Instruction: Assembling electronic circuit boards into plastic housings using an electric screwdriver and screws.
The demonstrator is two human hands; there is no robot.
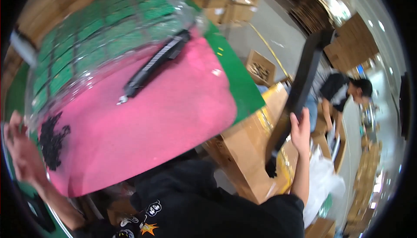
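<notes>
One long black bar [302, 77] slants up in a worker's right hand [300, 131], just beside the green desk [243, 95].
The right grip is closed on the bar; the left hand [24, 153], fingers loosely spread and apparently holding nothing, is near black scraps [53, 141] on the pink mat [173, 121]. The step appears to be moving the bar; next likely calls for steering it clear of the cardboard box [243, 155].

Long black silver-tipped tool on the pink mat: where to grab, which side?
Likely the middle of the long black tool's body, from above on its right, over the pink mat. It lies diagonally; the plastic-wrapped green stack crowds its far end, and the narrow silver tip offers little to hold.
</notes>
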